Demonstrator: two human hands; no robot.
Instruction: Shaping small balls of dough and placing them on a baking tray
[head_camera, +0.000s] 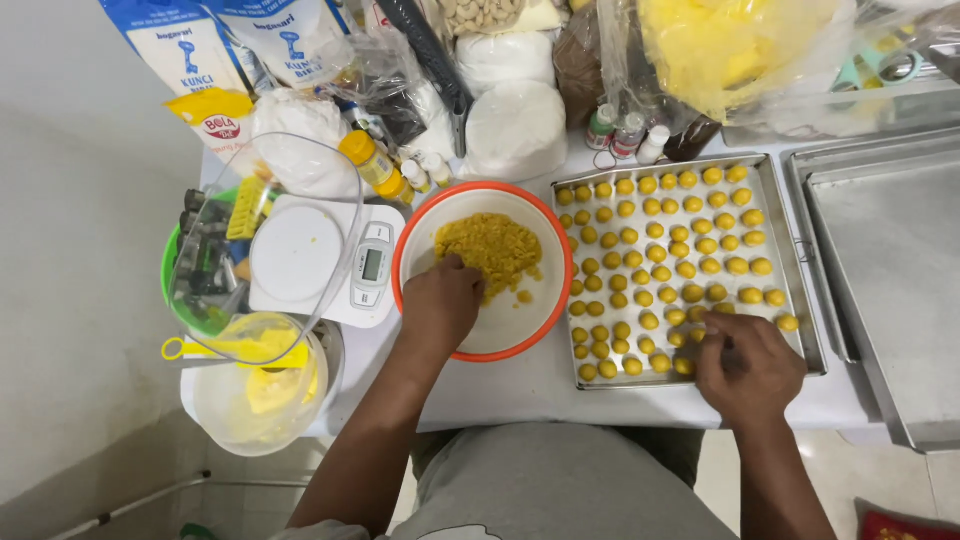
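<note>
Reaching over the worktop (520, 385), we kept our left hand (440, 303) curled, fingertips pinching into the yellow filling (490, 245) in the orange-rimmed white bowl (545, 300). Our right hand (748, 365) rested loosely closed on the near edge of the steel tray (805, 300), fingertips touching the yellow dough balls (665, 250) lined in rows. Beyond stood a white kitchen scale (315, 260), small bottles (628, 133), white bagged powder (515, 130) and blue-and-white flour bags (240, 40).
</note>
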